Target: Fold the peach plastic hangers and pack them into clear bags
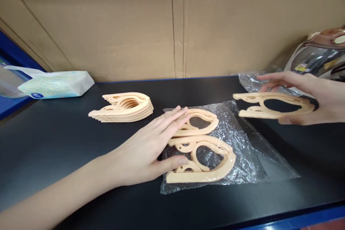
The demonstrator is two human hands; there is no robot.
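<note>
At the far left of the frame lay a tissue pack [61, 84] on the black table [48, 140]. Right of it, left of centre, stood a stack [140, 112] of folded hangers, rounded ends to the right. The left hand [144, 151] was spread, fingers extended and thumb well apart, resting over the left side of a clear bag [246, 154] at the centre. Inside were hangers, an upper one [215, 122] and a lower one [229, 158]. At the right, the right hand [314, 90] held a loose hanger [265, 114] by its rounded end, thumb along the near edge, some fingers stretched past the far edge. Behind it lay more clear plastic [249, 81], then a see-through pack [320, 59].

The hangers looked light, stiff and smooth, likely plastic; the rounded end seemed the surest hold, the thin arms the weaker part. The bag looked limp and slippery.

Counted: one tissue pack, one stack of several layers too blurred to number, two hangers showing in the bag, one in the right hand.
</note>
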